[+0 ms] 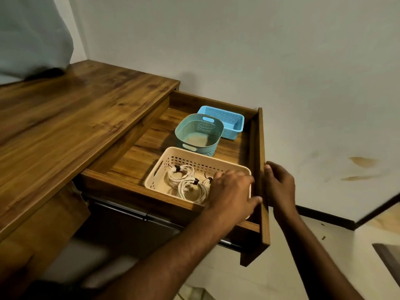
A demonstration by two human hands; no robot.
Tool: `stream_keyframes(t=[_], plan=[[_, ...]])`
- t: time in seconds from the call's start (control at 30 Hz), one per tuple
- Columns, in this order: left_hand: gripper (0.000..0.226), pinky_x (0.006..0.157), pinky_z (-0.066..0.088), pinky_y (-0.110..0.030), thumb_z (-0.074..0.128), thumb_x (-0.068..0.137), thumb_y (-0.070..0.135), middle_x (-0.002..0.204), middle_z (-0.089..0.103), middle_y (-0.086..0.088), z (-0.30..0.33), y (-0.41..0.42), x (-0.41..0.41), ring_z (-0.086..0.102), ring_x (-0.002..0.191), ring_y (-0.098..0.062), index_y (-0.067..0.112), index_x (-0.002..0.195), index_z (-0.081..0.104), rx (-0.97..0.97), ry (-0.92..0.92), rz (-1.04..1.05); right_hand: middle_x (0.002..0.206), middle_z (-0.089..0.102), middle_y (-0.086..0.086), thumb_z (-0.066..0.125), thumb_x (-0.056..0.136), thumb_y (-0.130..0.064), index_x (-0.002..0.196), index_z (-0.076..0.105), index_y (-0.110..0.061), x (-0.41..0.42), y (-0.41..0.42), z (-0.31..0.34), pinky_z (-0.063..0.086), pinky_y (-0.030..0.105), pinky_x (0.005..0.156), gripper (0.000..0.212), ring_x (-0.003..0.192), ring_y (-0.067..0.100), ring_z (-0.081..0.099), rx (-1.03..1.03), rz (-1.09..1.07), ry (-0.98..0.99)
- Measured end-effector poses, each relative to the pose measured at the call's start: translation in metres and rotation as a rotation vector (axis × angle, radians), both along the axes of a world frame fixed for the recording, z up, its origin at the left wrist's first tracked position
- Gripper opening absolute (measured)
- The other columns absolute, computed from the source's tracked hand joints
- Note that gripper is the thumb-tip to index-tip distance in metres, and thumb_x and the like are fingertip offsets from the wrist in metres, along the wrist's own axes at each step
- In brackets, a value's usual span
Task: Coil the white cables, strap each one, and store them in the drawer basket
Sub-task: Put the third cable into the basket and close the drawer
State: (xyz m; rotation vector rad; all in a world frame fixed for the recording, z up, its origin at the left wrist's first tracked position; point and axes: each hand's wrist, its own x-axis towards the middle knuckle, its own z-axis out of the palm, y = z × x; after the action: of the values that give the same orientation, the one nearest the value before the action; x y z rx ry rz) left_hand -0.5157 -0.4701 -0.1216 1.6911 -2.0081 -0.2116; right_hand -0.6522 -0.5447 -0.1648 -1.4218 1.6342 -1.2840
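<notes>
The wooden drawer [138,154] stands pulled out from the desk. At its near end sits a beige perforated basket [173,153]. Inside lie two coiled white cables, one [180,174] behind the other [191,189], each bound by a dark strap. A third strapped coil [207,181] shows partly beside my left hand [232,191], which hovers flat over the basket's right side with its thumb reaching the inside of the drawer front [264,221]. My right hand [280,185] rests with its fingers against the outer face of that front panel, thumb at its top edge.
Behind the beige basket stand a teal oval basket [200,123] and a light blue rectangular basket [237,126], neither holding anything. The wooden desk top [75,118] runs left, with pale cloth [32,35] hanging at its far corner. A white wall lies beyond.
</notes>
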Motion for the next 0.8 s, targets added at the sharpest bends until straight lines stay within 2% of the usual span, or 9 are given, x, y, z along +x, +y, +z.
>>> stream_keyframes(t=[0.1, 0.17, 0.23, 0.33, 0.43, 0.53, 0.6, 0.67, 0.8], plan=[[0.061, 0.114, 0.028, -0.045, 0.063, 0.088, 0.059, 0.143, 0.053, 0.0, -0.011, -0.004, -0.014, 0.044, 0.135, -0.021, 0.024, 0.137, 0.052, 0.095, -0.058, -0.021, 0.135, 0.067, 0.006, 0.045, 0.111, -0.028, 0.141, 0.062, -0.013, 0.008, 0.005, -0.006, 0.052, 0.027, 0.089, 0.037, 0.123, 0.023, 0.062, 0.101, 0.016, -0.241], [0.064, 0.115, 0.027, -0.047, 0.063, 0.087, 0.059, 0.143, 0.052, 0.0, -0.012, -0.006, -0.012, 0.043, 0.136, -0.021, 0.023, 0.138, 0.05, 0.016, -0.113, -0.034, 0.135, 0.067, 0.007, 0.045, 0.111, -0.026, 0.14, 0.063, -0.012, 0.011, 0.003, -0.008, 0.049, 0.023, 0.085, 0.037, 0.124, 0.023, 0.061, 0.112, -0.008, -0.301], [0.063, 0.115, 0.026, -0.048, 0.065, 0.086, 0.055, 0.142, 0.053, 0.0, -0.009, -0.007, -0.01, 0.042, 0.135, -0.02, 0.021, 0.137, 0.051, -0.043, -0.159, -0.072, 0.139, 0.065, 0.008, 0.047, 0.11, -0.027, 0.142, 0.062, -0.013, 0.015, 0.002, -0.012, 0.052, 0.031, 0.097, 0.038, 0.129, 0.026, 0.06, 0.12, -0.02, -0.337], [0.057, 0.117, 0.022, -0.049, 0.067, 0.085, 0.047, 0.14, 0.054, 0.0, -0.003, -0.01, -0.007, 0.042, 0.135, -0.02, 0.02, 0.134, 0.055, 0.014, -0.166, -0.088, 0.148, 0.06, 0.008, 0.047, 0.11, -0.028, 0.147, 0.057, -0.014, 0.024, 0.001, -0.014, 0.047, 0.041, 0.113, 0.041, 0.137, 0.028, 0.055, 0.126, -0.019, -0.368], [0.049, 0.119, 0.017, -0.051, 0.067, 0.086, 0.047, 0.134, 0.059, -0.001, -0.003, -0.011, 0.004, 0.043, 0.134, -0.02, 0.021, 0.128, 0.06, 0.095, -0.136, -0.071, 0.152, 0.056, 0.007, 0.046, 0.11, -0.03, 0.149, 0.054, -0.014, 0.039, -0.001, -0.012, 0.045, 0.04, 0.113, 0.042, 0.14, 0.028, 0.052, 0.128, 0.008, -0.38], [0.052, 0.119, 0.014, -0.052, 0.067, 0.085, 0.052, 0.134, 0.059, -0.002, -0.003, -0.008, 0.024, 0.043, 0.135, -0.021, 0.024, 0.129, 0.061, 0.121, -0.14, -0.027, 0.153, 0.056, 0.006, 0.047, 0.11, -0.033, 0.149, 0.054, -0.016, 0.056, -0.001, -0.015, 0.044, 0.046, 0.116, 0.044, 0.141, 0.028, 0.051, 0.12, 0.055, -0.359], [0.053, 0.119, 0.015, -0.052, 0.066, 0.086, 0.053, 0.135, 0.059, -0.002, -0.002, -0.007, 0.037, 0.042, 0.136, -0.021, 0.025, 0.13, 0.061, 0.129, -0.146, 0.006, 0.153, 0.055, 0.006, 0.046, 0.11, -0.035, 0.15, 0.054, -0.016, 0.069, -0.001, -0.016, 0.045, 0.044, 0.116, 0.045, 0.142, 0.027, 0.051, 0.11, 0.082, -0.348], [0.051, 0.118, 0.016, -0.051, 0.066, 0.087, 0.051, 0.136, 0.058, -0.001, 0.0, -0.005, 0.052, 0.042, 0.136, -0.02, 0.028, 0.132, 0.06, 0.146, -0.14, 0.039, 0.154, 0.054, 0.006, 0.045, 0.11, -0.034, 0.15, 0.052, -0.015, 0.085, -0.002, -0.015, 0.045, 0.04, 0.112, 0.044, 0.141, 0.026, 0.05, 0.096, 0.102, -0.335], [0.044, 0.118, 0.018, -0.049, 0.067, 0.088, 0.045, 0.133, 0.059, 0.001, 0.003, -0.001, 0.081, 0.044, 0.133, -0.019, 0.029, 0.128, 0.062, 0.155, -0.131, 0.104, 0.144, 0.061, 0.001, 0.044, 0.111, -0.035, 0.152, 0.05, -0.018, 0.12, 0.001, -0.008, 0.052, 0.045, 0.101, 0.045, 0.13, 0.024, 0.056, 0.128, 0.169, -0.332]])
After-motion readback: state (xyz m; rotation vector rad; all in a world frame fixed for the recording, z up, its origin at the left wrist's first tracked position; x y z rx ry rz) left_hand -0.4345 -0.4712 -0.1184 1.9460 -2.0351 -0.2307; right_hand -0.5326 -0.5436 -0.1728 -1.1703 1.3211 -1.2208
